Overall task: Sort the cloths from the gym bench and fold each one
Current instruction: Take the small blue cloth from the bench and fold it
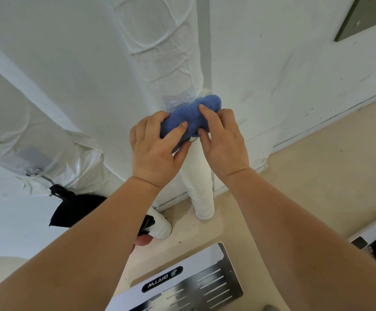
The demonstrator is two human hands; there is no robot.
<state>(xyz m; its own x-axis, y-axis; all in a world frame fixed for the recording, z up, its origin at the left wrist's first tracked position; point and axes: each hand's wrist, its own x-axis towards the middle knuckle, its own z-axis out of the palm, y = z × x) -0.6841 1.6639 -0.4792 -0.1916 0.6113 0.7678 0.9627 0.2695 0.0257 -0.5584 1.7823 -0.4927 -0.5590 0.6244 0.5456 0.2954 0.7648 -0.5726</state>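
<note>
Gripping a fuzzy blue cloth bunched into a rounded roll, left hand and right hand pinch it, fingers curled, arms outstretched.

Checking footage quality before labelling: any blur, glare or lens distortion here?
Head view: wide-angle bending curves the wall edges and stretches the forearms; even, soft light, faint shadows; blue cloth and both hands, left hand, right hand, fairly sharp; mild sheen on the metal plate.

A small blue cloth, bunched into a roll, held in midair.
</note>
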